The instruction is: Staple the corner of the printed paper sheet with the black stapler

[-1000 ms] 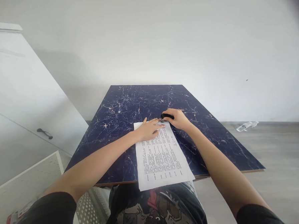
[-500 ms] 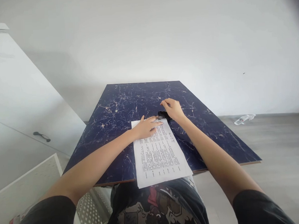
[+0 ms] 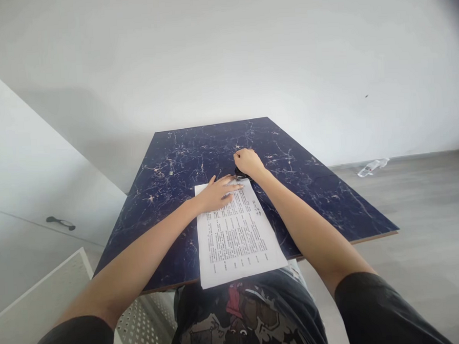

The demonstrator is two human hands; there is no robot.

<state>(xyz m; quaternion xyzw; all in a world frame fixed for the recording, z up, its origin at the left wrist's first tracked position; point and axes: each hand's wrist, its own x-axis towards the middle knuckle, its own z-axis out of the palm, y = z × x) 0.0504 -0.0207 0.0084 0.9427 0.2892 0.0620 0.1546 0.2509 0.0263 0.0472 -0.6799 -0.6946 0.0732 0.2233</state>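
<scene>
Fingers of the right hand (image 3: 248,162) are curled closed above one black stapler (image 3: 239,173), at the far edge of the printed paper (image 3: 237,243); its sheets cannot be counted. One left hand (image 3: 214,194), open and spread, presses the paper on one blue table (image 3: 201,148). Beyond are one dark handle (image 3: 60,223) and one clear plastic item (image 3: 373,167).

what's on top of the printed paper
The left hand lies flat on the upper part of the printed paper, fingers spread. Whatever print is under that hand is covered and can't be read.
</scene>
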